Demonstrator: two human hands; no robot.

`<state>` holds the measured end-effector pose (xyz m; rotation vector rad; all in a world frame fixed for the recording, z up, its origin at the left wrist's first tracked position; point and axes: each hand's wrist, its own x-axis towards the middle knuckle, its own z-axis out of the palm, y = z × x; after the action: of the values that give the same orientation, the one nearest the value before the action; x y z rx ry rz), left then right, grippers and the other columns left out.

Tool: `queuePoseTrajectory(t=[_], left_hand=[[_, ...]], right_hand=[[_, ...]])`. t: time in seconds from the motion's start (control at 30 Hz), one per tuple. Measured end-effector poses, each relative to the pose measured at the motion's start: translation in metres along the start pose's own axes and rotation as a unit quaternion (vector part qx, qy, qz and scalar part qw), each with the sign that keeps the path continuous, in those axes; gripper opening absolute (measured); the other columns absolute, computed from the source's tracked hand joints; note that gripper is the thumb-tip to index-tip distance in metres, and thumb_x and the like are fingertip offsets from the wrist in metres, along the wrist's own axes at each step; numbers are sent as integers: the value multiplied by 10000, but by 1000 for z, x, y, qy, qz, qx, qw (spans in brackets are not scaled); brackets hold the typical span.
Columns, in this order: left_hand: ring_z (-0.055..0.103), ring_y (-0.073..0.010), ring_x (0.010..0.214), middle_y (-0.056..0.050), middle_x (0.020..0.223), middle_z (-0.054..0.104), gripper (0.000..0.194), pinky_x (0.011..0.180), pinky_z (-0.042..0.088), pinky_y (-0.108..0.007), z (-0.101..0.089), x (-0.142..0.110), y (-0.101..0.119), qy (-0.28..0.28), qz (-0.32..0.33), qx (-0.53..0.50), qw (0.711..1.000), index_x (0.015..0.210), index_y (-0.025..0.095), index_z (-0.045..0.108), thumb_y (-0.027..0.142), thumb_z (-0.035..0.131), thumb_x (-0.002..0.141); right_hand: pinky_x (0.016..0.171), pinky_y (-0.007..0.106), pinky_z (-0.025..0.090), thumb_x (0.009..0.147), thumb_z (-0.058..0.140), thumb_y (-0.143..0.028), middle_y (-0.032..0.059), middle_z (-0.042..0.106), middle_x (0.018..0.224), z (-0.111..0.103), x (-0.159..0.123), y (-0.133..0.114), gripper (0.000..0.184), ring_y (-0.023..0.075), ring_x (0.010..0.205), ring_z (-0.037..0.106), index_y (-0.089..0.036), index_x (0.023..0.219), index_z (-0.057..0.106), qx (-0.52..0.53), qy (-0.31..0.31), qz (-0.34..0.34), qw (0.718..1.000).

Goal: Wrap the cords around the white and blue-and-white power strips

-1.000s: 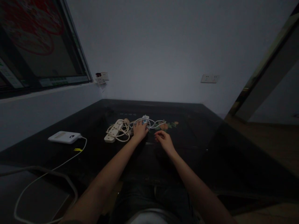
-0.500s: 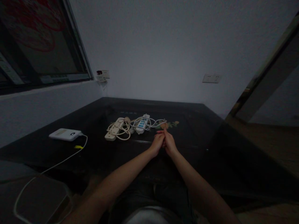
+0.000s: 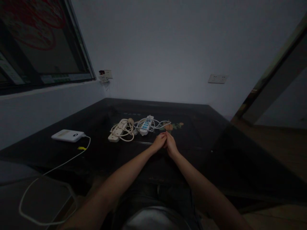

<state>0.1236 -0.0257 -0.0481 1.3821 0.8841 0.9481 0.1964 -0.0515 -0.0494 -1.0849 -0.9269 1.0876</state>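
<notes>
My left hand point(image 3: 159, 141) and my right hand point(image 3: 171, 145) meet over the dark table point(image 3: 192, 159), their fingertips touching. The fingers of both look stretched out and slightly bent, with nothing visible in them; the palms are hidden. Just beyond them lies a white power strip point(image 3: 145, 130) with blue sockets, its pale cord point(image 3: 157, 123) looped over it. To its left is a cream power strip point(image 3: 114, 136) with its own cord tangled on top. Neither hand touches the strips.
A white power bank-like device point(image 3: 68, 135) lies at the left, its white cable point(image 3: 56, 167) hanging over the table edge. A yellow tag point(image 3: 82, 148) is beside it. Wall sockets point(image 3: 217, 79) are on the back wall, and a window point(image 3: 48, 48) is at the left.
The hands have shifted slightly, from overlapping more closely to meeting mainly at the fingertips. The view has tilted a little; the power strips and white device stay in place.
</notes>
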Motion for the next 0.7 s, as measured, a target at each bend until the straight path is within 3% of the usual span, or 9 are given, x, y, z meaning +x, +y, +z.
queuePoseTrajectory(t=[0.33,0.7], left_hand=[[411,-68,359,52,476,475,256,380,314,-181,-1,-3,2,-5,2,-35,999,832,113,581,307,430,902],[427,-76,342,41,424,480,289,382,332,-180,-2,0,-1,2,21,-4,1000,698,120,582,287,434,881]], right_hand=[[366,207,271,735,513,-681,-28,510,522,0,-1,0,520,97,426,425,-179,821,615,-18,-6,-7,1000],[356,209,266,721,523,-667,-26,519,562,0,-2,-2,505,91,429,403,-178,825,603,-28,-4,-9,1000]])
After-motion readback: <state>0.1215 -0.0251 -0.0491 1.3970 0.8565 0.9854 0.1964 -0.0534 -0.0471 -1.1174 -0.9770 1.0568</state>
